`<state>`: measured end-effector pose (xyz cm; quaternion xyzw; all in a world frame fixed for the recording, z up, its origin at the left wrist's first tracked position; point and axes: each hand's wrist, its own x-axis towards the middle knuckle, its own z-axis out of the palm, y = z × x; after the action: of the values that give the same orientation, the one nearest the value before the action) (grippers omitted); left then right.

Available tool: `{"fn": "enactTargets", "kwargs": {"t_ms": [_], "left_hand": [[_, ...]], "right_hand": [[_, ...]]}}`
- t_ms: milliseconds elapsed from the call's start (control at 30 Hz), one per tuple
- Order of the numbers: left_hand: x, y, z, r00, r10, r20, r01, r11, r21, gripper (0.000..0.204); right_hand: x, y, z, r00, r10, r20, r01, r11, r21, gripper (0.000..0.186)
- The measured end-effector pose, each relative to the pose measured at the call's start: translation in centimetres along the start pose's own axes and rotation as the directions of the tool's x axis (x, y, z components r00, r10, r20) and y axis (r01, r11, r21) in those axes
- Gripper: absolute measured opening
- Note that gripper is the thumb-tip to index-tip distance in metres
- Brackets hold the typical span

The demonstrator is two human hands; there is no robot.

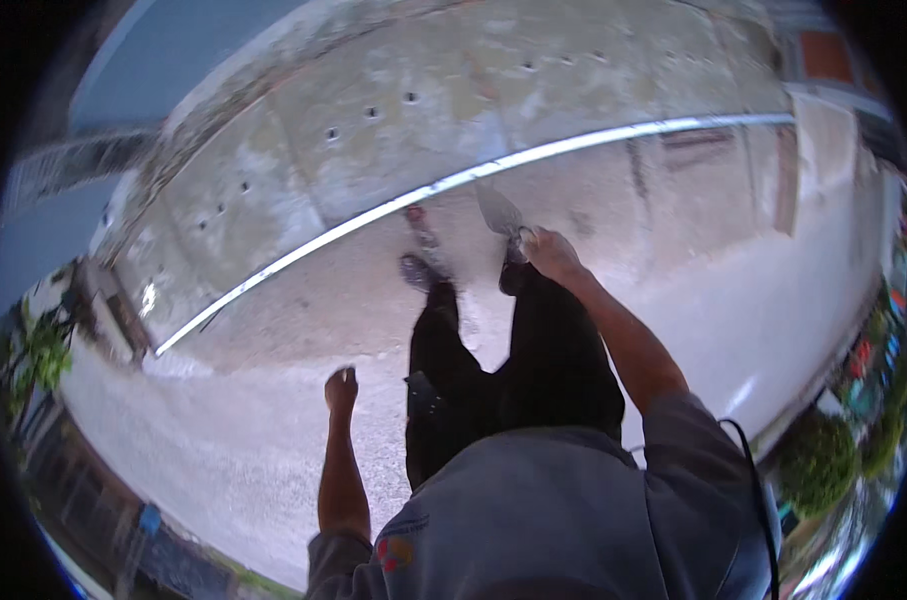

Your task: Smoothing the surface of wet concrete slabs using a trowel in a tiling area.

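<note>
My right hand (pixel 553 256) is closed round the handle of a trowel (pixel 497 208). The trowel's grey blade points away from me, over the ground in front of my right foot. To the left, my left hand (pixel 341 390) hangs low beside my leg with its fingers curled in, and nothing shows in it. Beyond my feet a long, straight, pale bar (pixel 443 184) runs from the left across to the far right, along the line between the rough ground and the wall.
A patchy grey-green wall (pixel 573 100) with small dark holes stands ahead. Brownish rough ground (pixel 303 300) lies before it, with paler ground (pixel 213 430) nearer me. Plants (pixel 48 345) grow at the left; a round bush (pixel 818 460) stands at the right. A black cable (pixel 758 480) hangs by my right side.
</note>
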<state>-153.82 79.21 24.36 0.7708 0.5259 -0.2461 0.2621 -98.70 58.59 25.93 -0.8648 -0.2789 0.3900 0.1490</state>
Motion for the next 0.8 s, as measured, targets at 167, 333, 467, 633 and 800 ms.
{"fn": "enactTargets", "kwargs": {"t_ms": [167,333,467,633,800], "left_hand": [[12.2,11.2,-6.7,0.976,0.128,-0.175,-0.145,0.985,-0.090,0.042],[22.0,18.2,-9.2,0.921,0.249,-0.299,-0.230,0.968,0.099,0.042],[30.5,25.3,-7.7,0.899,0.307,-0.313,-0.263,0.949,0.176,0.047],[43.6,29.1,-3.6,0.815,0.406,-0.413,-0.338,0.913,0.229,0.055],[55.1,33.8,0.9,0.784,0.491,-0.380,-0.418,0.870,0.262,0.062]], "right_hand": [[1.4,-5.8,4.0,0.978,-0.198,0.063,0.195,0.980,0.045,0.034],[6.8,-7.1,9.8,0.939,-0.175,0.295,0.172,0.984,0.039,0.033],[8.7,-6.3,12.3,0.929,-0.142,0.343,0.160,0.987,-0.025,0.039],[10.5,-6.3,15.6,0.874,-0.049,0.484,0.043,0.999,0.023,0.035],[10.1,-5.0,18.1,0.899,0.048,0.436,-0.094,0.992,0.084,0.032]]}}
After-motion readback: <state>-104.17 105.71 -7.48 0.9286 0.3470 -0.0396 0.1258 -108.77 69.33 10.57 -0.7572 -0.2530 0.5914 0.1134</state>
